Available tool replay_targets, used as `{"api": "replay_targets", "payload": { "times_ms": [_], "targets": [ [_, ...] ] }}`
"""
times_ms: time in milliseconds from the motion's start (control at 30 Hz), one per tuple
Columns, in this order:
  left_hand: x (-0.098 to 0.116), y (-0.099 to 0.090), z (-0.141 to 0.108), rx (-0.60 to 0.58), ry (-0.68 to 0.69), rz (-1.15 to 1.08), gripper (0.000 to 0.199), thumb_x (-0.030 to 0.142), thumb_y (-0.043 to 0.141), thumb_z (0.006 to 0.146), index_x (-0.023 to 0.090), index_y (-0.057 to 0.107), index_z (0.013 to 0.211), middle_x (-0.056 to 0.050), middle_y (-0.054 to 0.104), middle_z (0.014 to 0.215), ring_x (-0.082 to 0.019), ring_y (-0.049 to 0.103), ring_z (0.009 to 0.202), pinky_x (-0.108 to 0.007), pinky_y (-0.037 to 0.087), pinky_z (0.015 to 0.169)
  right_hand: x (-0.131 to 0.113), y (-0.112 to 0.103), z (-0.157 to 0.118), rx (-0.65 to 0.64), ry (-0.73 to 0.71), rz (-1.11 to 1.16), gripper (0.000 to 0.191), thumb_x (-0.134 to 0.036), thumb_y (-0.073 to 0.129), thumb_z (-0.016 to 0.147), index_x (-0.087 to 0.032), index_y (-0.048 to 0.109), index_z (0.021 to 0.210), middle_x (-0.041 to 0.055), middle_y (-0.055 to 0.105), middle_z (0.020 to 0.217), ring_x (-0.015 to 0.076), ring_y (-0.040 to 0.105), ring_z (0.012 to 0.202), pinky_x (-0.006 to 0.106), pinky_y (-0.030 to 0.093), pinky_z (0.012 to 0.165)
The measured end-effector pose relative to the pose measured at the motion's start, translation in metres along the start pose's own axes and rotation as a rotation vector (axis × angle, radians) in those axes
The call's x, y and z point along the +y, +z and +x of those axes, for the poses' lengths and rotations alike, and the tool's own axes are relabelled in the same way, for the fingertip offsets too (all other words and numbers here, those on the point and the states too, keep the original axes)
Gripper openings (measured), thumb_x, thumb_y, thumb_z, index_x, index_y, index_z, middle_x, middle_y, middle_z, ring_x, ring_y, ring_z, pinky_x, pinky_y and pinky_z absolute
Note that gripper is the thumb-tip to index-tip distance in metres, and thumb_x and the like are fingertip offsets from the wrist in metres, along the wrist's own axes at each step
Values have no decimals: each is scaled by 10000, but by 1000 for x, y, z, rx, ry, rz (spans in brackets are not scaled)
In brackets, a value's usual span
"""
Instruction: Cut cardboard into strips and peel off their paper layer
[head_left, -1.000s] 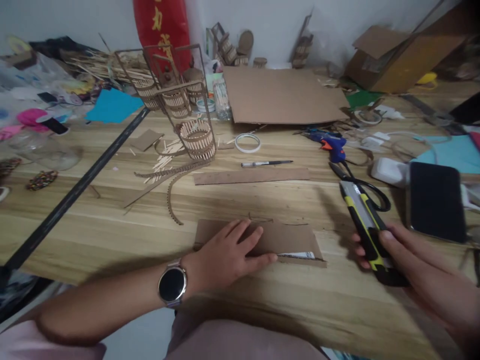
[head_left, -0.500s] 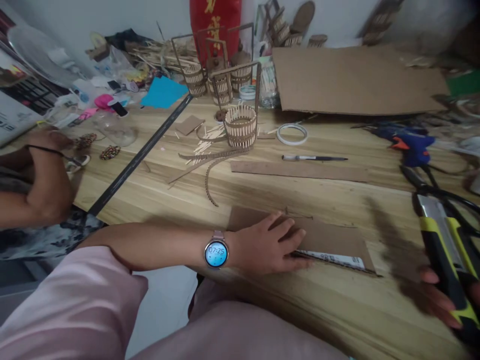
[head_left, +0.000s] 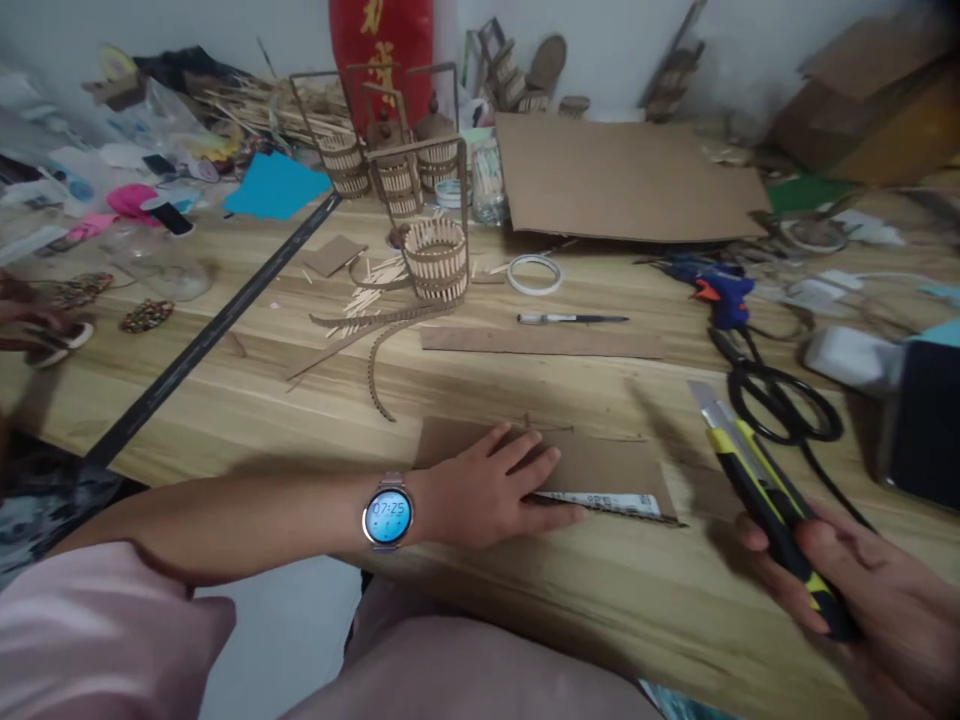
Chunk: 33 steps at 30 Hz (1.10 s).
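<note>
My left hand point(head_left: 484, 490) lies flat with its fingers spread on a folded piece of brown cardboard point(head_left: 615, 462) near the table's front edge. A white printed label shows along the cardboard's fold. At the right, my right hand point(head_left: 847, 570) is wrapped round a yellow and black utility knife point(head_left: 765, 500), held above the table with its blade pointing up and left. Beyond the cardboard lie a long cardboard strip point(head_left: 540, 343) and a pen point(head_left: 572, 319). A small stick basket with a tall handle point(head_left: 436, 260) stands behind curved corrugated strips point(head_left: 375, 365).
A glue gun point(head_left: 712, 285) and its coiled black cable point(head_left: 784, 400) lie at the right. A roll of white tape point(head_left: 534, 274) and a large cardboard sheet point(head_left: 630, 180) are farther back. Another person's hand point(head_left: 30, 315) is at the far left.
The view has turned to the right. My right hand with the knife has come further into view, nearer the cardboard. My left hand remains on the cardboard.
</note>
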<state>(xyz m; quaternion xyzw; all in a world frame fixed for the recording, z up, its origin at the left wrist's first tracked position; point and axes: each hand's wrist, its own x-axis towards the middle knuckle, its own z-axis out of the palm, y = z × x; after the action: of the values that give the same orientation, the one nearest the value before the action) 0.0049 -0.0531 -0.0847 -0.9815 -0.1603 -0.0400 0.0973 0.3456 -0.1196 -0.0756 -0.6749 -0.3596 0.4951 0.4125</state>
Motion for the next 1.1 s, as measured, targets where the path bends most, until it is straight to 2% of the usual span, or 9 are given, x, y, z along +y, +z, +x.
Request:
{"api": "replay_targets", "payload": {
  "times_ms": [100, 167, 367, 533, 633, 767, 867, 967, 1100],
  "targets": [
    [-1, -1, 2, -73, -70, -41, 600, 243, 493, 1021, 402, 356, 1582, -182, 476, 1556, -428, 508, 1375, -638, 468, 1036, -11, 4, -2, -75, 21, -17, 489, -668, 826, 652, -214, 654, 708, 47, 632, 626, 80, 352, 397, 241, 337, 371],
    [-4, 0, 2, -81, -98, -62, 632, 225, 511, 1008, 418, 340, 1584, -191, 442, 1576, -437, 502, 1370, -646, 465, 1024, -14, 2, -2, -101, 43, -35, 504, -690, 807, 670, -208, 663, 716, 49, 636, 636, 86, 369, 411, 234, 329, 375],
    [-15, 2, 4, -47, -92, -116, 682, 156, 519, 995, 484, 347, 1568, -152, 424, 1597, -354, 519, 1315, -512, 490, 989, -15, -9, 2, -161, -12, -89, 503, -698, 757, 744, -204, 668, 751, 31, 630, 635, 71, 368, 424, 224, 320, 426],
    [-25, 3, 6, -33, -90, -65, 671, 126, 505, 994, 478, 388, 1553, -158, 444, 1579, -342, 535, 1270, -493, 498, 970, -15, -11, 5, -198, -3, -115, 502, -701, 702, 806, -202, 680, 762, 12, 575, 605, 92, 374, 463, 232, 297, 449],
    [-31, 7, 5, -20, -102, -32, 674, 137, 531, 993, 475, 381, 1557, -142, 459, 1567, -326, 522, 1275, -496, 489, 997, -16, -9, 5, -210, 20, -116, 529, -724, 662, 823, -199, 706, 779, 11, 540, 542, 118, 412, 486, 243, 334, 485],
    [-37, 14, 4, 18, -121, -19, 636, 168, 517, 1019, 487, 384, 1552, -144, 472, 1549, -321, 523, 1257, -490, 490, 984, -14, -8, 5, -184, 56, -41, 463, -669, 724, 800, -207, 719, 822, 39, 638, 656, 116, 429, 505, 240, 345, 492],
    [-37, 16, 4, 24, -125, -24, 630, 169, 494, 1029, 494, 378, 1556, -145, 465, 1552, -320, 526, 1243, -504, 475, 995, -14, -7, 3, -210, 83, 18, 405, -604, 794, 760, -223, 727, 879, 53, 687, 753, 120, 467, 531, 240, 379, 509],
    [-36, 16, 3, 21, -126, -29, 640, 157, 488, 1024, 488, 378, 1560, -145, 466, 1551, -321, 526, 1243, -509, 463, 1006, -16, -5, 2, -233, 62, 36, 363, -574, 782, 789, -228, 725, 879, 43, 673, 744, 116, 474, 539, 242, 400, 536],
    [-35, 14, 3, 11, -128, -28, 654, 163, 510, 1013, 485, 368, 1565, -136, 475, 1550, -313, 524, 1250, -500, 463, 1017, -20, 0, 0, -250, -12, 6, 384, -592, 732, 835, -211, 689, 807, 24, 632, 708, 81, 401, 475, 231, 322, 483]
  ]
}}
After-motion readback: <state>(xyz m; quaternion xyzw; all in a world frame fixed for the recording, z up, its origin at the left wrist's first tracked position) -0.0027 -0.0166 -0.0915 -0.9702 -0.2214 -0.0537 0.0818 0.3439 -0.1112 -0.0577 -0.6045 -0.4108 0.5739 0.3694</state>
